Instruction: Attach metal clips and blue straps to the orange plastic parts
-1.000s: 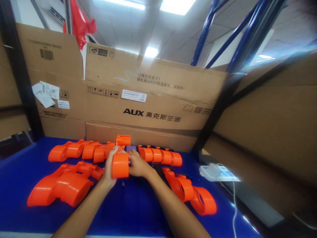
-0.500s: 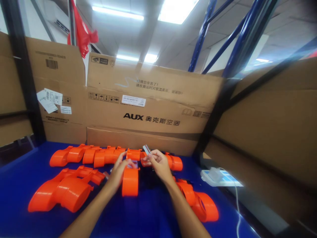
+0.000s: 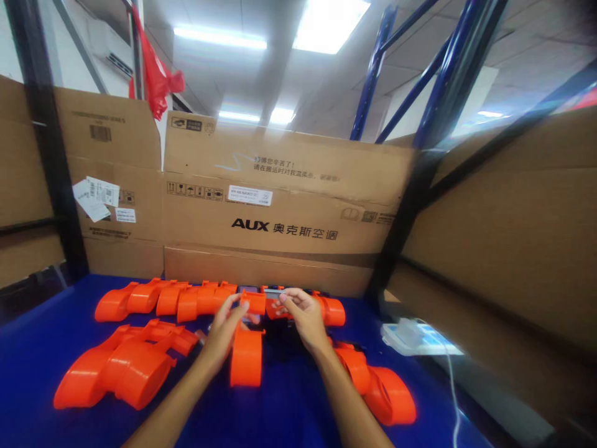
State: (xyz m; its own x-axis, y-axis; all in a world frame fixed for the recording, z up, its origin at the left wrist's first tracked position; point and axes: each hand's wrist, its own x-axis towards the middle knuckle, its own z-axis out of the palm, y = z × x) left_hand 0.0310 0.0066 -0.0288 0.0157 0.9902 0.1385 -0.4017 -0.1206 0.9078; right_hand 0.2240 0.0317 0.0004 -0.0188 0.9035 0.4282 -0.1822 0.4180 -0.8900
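A wall of cardboard boxes (image 3: pixel 280 205) closes off the far edge of the blue bench (image 3: pixel 280 404), and more cardboard (image 3: pixel 504 249) slants in along the right side behind a dark post (image 3: pixel 396 230). The left edge ends at another dark upright (image 3: pixel 51 174). The widest bare room on the bench is the near middle strip, between the two forearms and toward the viewer.

Orange plastic housings lie in three groups: a row along the back (image 3: pixel 177 298), a pile at the near left (image 3: pixel 116 364) and a pair at the near right (image 3: pixel 377 386). The back row holds roughly eight, though blur makes the exact count uncertain; the left pile looks like three or four overlapped.

One orange housing (image 3: pixel 246 354) lies at the centre of the bench, between the hands. The left hand (image 3: pixel 221 333) is partly open, fingertips resting on the upper end of that housing. The right hand (image 3: pixel 301 314) is loosely curled, thumb and forefinger pinching something small above the same end; what it is cannot be made out.

A white power strip (image 3: pixel 417 336) with one cable (image 3: pixel 450 386) lies at the right edge.
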